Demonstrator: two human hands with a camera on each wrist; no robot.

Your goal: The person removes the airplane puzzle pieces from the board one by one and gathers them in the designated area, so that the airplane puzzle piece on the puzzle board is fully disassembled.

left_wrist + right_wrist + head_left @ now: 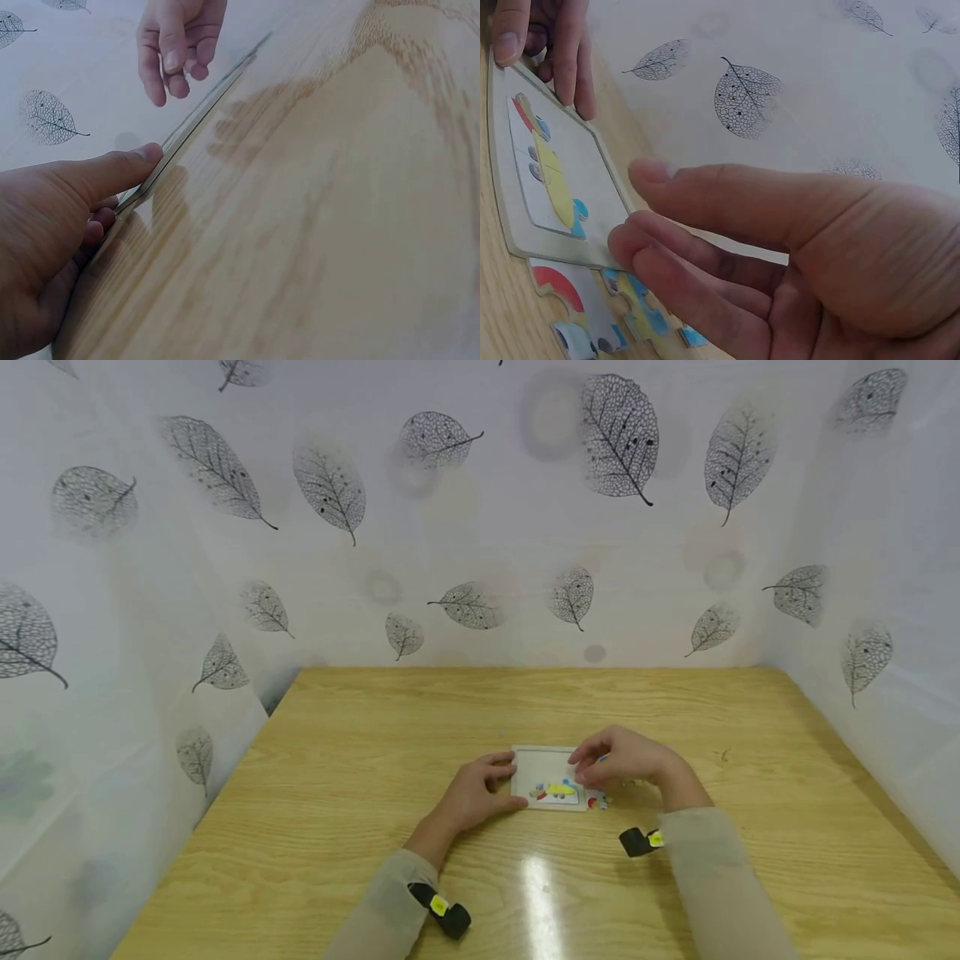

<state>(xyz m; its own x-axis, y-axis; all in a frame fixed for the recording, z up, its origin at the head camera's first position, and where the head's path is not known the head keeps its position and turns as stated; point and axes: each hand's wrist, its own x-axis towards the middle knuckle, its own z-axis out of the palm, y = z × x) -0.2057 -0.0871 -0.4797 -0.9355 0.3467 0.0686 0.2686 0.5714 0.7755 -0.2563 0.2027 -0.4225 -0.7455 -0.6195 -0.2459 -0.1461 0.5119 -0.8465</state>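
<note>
A pale jigsaw board (536, 760) with a raised rim lies flat on the table. My left hand (468, 793) holds its left side, thumb at the near corner and fingers farther up the edge. Joined puzzle pieces (555, 180) lie along the board's near side and make up a yellow shape with red and blue parts. Over the board's right side hovers my right hand (626, 756), fingers loosely bent; the right wrist view shows nothing between thumb and fingers. Just beneath it, loose puzzle pieces (566, 292) lie beside the board, partly hidden by the hand.
The wooden table (375, 718) stretches out around the board. Behind it and at both sides hangs a white cloth (480, 527) printed with leaves. A black strap device (450, 918) sits on the left wrist, another (637, 842) on the right.
</note>
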